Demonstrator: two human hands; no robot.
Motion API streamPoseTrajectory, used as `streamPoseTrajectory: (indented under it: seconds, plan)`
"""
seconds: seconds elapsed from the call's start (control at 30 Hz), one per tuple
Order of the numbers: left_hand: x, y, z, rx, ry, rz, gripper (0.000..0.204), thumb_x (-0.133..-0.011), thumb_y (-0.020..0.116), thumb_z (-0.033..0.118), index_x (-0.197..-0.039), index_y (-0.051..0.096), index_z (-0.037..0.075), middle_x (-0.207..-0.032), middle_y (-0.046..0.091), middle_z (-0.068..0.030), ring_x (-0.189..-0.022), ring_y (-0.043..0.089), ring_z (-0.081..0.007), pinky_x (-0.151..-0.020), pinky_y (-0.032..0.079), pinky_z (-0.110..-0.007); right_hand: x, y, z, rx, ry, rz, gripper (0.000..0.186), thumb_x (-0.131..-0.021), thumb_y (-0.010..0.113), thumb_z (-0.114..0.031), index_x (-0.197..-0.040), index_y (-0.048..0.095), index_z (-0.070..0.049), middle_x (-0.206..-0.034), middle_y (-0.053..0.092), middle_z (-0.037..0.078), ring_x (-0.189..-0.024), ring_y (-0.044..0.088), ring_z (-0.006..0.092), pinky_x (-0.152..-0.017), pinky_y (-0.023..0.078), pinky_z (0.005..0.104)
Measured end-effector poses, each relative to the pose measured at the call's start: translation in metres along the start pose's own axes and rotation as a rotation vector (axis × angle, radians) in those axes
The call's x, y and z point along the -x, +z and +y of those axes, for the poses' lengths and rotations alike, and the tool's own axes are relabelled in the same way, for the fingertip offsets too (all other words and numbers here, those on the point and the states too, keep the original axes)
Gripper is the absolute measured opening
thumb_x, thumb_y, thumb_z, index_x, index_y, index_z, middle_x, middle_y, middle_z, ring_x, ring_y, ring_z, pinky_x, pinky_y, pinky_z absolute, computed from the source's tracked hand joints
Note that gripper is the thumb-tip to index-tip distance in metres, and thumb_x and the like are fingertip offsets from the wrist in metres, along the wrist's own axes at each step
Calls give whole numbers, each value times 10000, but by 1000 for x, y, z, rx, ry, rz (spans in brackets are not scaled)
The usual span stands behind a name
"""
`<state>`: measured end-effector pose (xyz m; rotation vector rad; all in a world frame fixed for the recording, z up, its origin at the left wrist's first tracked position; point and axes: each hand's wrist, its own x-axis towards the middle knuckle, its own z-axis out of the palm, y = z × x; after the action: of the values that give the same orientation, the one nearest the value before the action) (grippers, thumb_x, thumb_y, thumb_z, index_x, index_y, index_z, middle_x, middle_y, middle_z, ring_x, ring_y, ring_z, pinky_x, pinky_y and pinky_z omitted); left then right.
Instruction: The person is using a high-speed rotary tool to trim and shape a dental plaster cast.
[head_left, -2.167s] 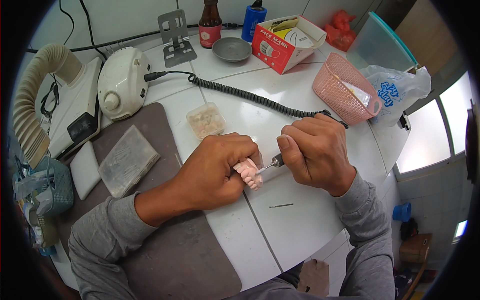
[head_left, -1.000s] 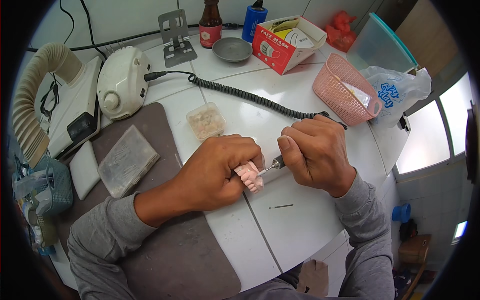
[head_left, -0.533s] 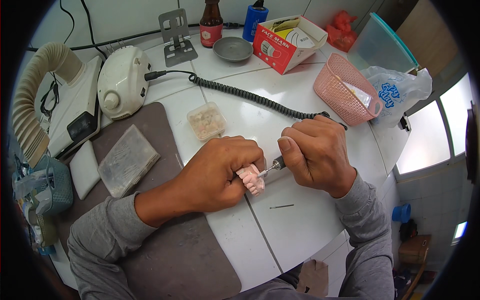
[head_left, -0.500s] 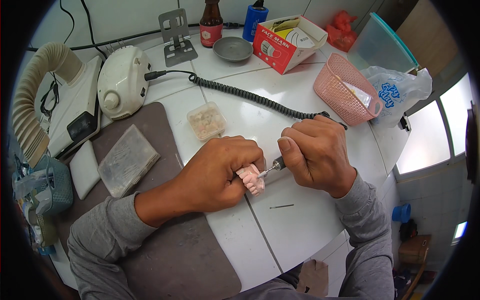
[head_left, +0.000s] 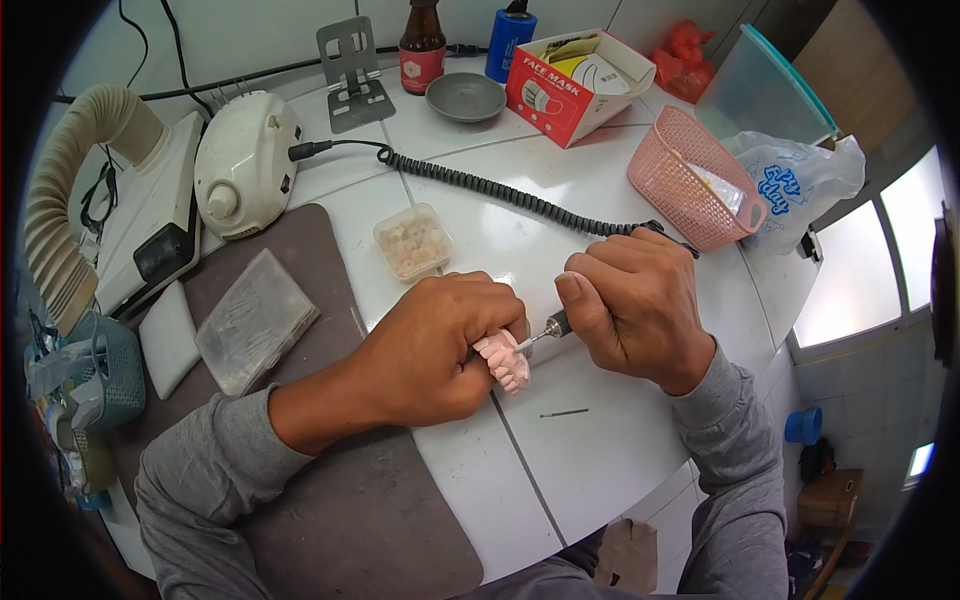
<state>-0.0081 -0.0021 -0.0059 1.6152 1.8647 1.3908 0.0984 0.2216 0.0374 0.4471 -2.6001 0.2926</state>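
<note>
Hands [head_left: 430, 350] over wht tiled tbl [head_left: 610, 465]; brn mat [head_left: 350, 510] at L, window [head_left: 855, 275] R.

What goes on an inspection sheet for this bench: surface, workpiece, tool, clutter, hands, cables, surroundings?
Surface: white tiled tabletop, brown mat at left.
Job's things: toothed pink piece; handpiece, its thin bit at the piece.
Clutter: loose metal rod, red box, pink basket, plastic bag.
Hands: left hand grips the piece; right hand, the handpiece.
Cables: coiled black cord runs from white control unit to behind right hand.
Surroundings: bright window panes at right.
</note>
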Motion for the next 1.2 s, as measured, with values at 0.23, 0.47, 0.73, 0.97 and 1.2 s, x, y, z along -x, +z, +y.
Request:
streamPoseTrajectory:
  seconds: [0.23, 0.47, 0.73, 0.97, 1.2]
  plan:
    - [0, 1, -1, 2, 10, -18, 154, -706, 595, -23, -833, 660, 35, -825, 728, -80, -821, 662, -298, -712, 506, -392, 0, 0, -2, 28, -9, 5, 270, -975, 730, -244, -744, 690, -111, -616, 562, 25, -532, 553, 240, -552, 370, 404]
    - [-1, 1, 1, 18, 24, -14, 138, -688, 563, -31, -805, 612, 25, -806, 703, -93, -799, 627, -319, -696, 482, -405, -1, -3, -3, 63, -20, -16, 279, -979, 736, -256, -746, 694, -109, -616, 569, 22, -531, 559, 235, -549, 368, 402]
    - [-2, 1, 2, 8, 31, -2, 139, -680, 562, -26, -809, 599, 11, -780, 650, -116, -795, 613, -339, -704, 476, -414, 1, -1, -4, 54, -11, -16, 261, -978, 675, -207, -748, 665, -83, -628, 519, 45, -540, 488, 242, -565, 356, 408]
    - [-1, 2, -1, -18, 47, -12, 149, -689, 572, -19, -831, 616, -6, -776, 631, -129, -808, 618, -351, -724, 484, -424, -1, 1, -4, 87, -30, 18, 323, -983, 743, -285, -722, 668, -110, -596, 528, 21, -519, 541, 228, -541, 367, 402]
    - [-2, 0, 3, -12, 9, -54, 189, -686, 618, -19, -870, 643, 16, -827, 657, -149, -881, 642, -383, -775, 495, -462, -1, -2, -4, 103, -32, 0, 302, -974, 743, -276, -731, 678, -111, -602, 540, 22, -525, 550, 225, -543, 362, 400]
